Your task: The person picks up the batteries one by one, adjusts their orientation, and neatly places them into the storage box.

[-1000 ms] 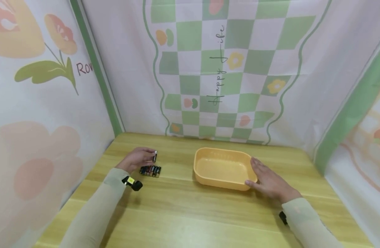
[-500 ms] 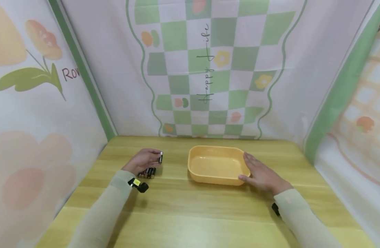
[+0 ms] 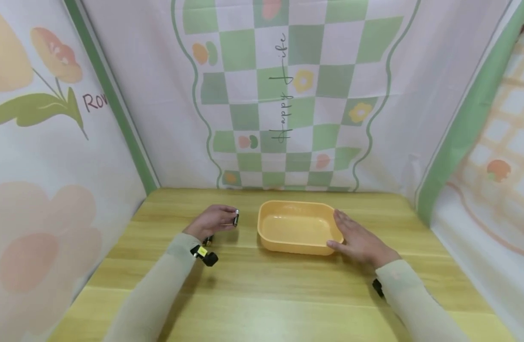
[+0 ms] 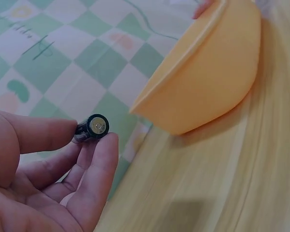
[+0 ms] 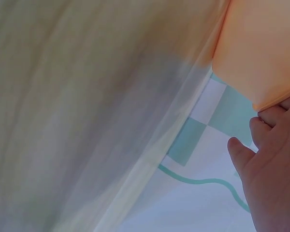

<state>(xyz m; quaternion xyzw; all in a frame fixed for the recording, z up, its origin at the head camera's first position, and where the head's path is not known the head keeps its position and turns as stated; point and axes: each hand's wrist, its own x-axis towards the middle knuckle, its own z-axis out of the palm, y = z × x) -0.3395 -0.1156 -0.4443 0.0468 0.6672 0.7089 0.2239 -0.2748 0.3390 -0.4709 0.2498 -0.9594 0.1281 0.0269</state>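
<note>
The left hand (image 3: pixel 212 221) pinched a small cylindrical battery (image 3: pixel 236 218) between thumb and fingers, above the wooden table (image 3: pixel 262 294). Other batteries (image 3: pixel 208 241), partly hidden by that hand and wrist, lay just below it. The held battery was at the fingertips, near but apart from the left end of the yellow-orange plastic basin (image 3: pixel 293 246). The right hand (image 3: pixel 361 241), thumb and fingers spread apart, touched the basin's right end.
</note>
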